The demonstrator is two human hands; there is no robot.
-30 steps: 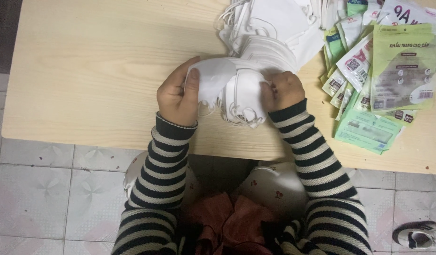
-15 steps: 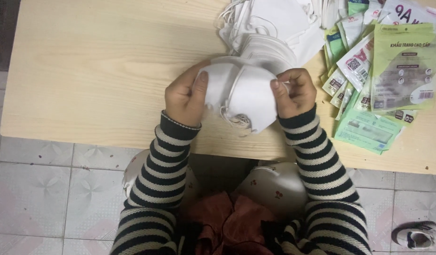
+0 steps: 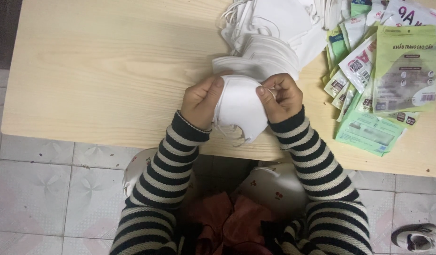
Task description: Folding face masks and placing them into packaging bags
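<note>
A folded white face mask (image 3: 239, 106) is held over the near edge of the pale wooden worktop (image 3: 109, 71), just in front of the body. At its left edge it is pinched by the left hand (image 3: 203, 100), whose grip is closed on the fabric with the thumb on top. At its right edge it is pinched by the right hand (image 3: 280, 97), the grip likewise closed on the mask, the thumb pressed onto its face. Thin ear loops (image 3: 229, 134) hang loose beneath.

The step in hand appears to be the flattening or folding of this one mask between both hands; the next move is judged to call for an even pull at both edges, so that the fold stays straight and the loops stay free.

Behind the hands, a heap of white masks (image 3: 274, 33) is seen; its number cannot be counted. To the right, a fan of green and white flat pouches (image 3: 383, 80) is spread, roughly a dozen, overlapping too much for an exact count. One mask is held; two hands are at work.
</note>
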